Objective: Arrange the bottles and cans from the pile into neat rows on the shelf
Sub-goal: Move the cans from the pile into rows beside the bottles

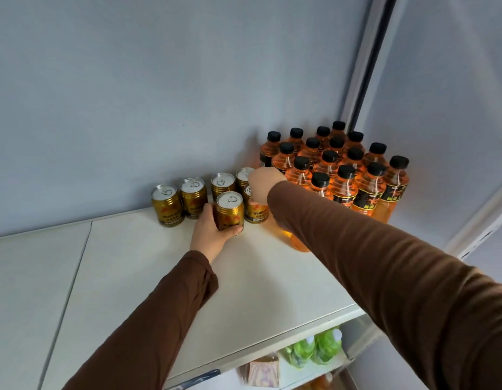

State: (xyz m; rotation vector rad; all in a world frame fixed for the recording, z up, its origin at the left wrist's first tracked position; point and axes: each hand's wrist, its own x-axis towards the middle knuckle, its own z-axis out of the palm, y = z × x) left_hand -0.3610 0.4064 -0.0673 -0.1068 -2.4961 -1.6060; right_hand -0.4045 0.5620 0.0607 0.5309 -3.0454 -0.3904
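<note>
Bare shelf [126,277] front-left, cans [193,197] and bottles [345,175] crowding back-right

The cans [204,198] stand upright on the shelf [137,277] along its back edge, against the wall [131,80], near the middle of that edge. Four form a back row running left to right; two more stand just before the right end of that row. The left hand [211,232] holds the nearer-left front can [229,212]; the right hand [262,185] rests on the front can [255,212] just right of it. The bottles [337,167] stand packed in rows in the shelf's back right corner, just right of the cans, reaching toward the right edge. More bottles [314,350] sit on a lower shelf [289,370] below the front right corner.
</note>
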